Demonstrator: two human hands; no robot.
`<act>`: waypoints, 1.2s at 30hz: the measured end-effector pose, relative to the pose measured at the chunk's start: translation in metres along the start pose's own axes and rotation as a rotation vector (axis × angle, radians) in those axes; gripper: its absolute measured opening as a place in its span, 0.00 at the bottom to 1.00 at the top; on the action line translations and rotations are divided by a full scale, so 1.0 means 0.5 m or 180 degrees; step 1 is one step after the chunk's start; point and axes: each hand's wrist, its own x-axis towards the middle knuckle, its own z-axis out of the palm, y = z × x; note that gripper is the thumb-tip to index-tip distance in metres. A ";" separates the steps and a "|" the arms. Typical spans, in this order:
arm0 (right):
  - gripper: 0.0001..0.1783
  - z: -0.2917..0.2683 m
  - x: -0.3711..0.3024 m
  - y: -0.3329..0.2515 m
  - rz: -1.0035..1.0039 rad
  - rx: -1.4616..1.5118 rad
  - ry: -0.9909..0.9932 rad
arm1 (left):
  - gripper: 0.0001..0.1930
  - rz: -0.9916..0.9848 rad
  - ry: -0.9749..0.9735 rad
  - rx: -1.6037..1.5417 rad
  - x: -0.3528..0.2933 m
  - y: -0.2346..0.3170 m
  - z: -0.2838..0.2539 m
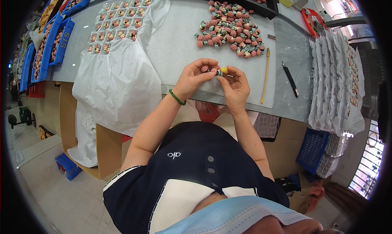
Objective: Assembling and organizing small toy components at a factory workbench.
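Above the near edge of the table, both hands meet around a small figurine with bumpy pink hair and a grey-blue part. My left hand is closed on it with thumb and fingers, and a second pink-haired piece shows under its curled fingers. A green bracelet circles that wrist. My right hand pinches at the figurine's other side, where a yellow part shows at the fingertips. Whether that yellow part belongs to the figurine, I cannot tell. Just beyond lies a heap of similar figurines.
At left, rows of figurines sit in a white tray over draped white sheeting. A yellow stick and a black pen-like tool lie to the right. Stacked filled trays stand far right; blue bins are far left.
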 end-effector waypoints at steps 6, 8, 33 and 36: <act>0.13 -0.009 -0.004 0.000 -0.0214 -0.0159 -0.0062 | 0.18 -0.0196 -0.0058 -0.0587 -0.003 0.015 0.012; 0.11 -0.013 0.000 -0.004 -0.0257 -0.0177 -0.0065 | 0.19 -0.0301 -0.0086 -0.1073 -0.003 0.017 0.019; 0.09 0.051 -0.053 -0.055 0.0060 -0.0504 -0.0631 | 0.19 0.0776 0.0605 0.1858 -0.154 0.156 -0.016; 0.09 0.047 -0.055 -0.058 0.0070 -0.0661 -0.0589 | 0.17 0.1529 0.1580 0.3455 -0.150 0.261 -0.110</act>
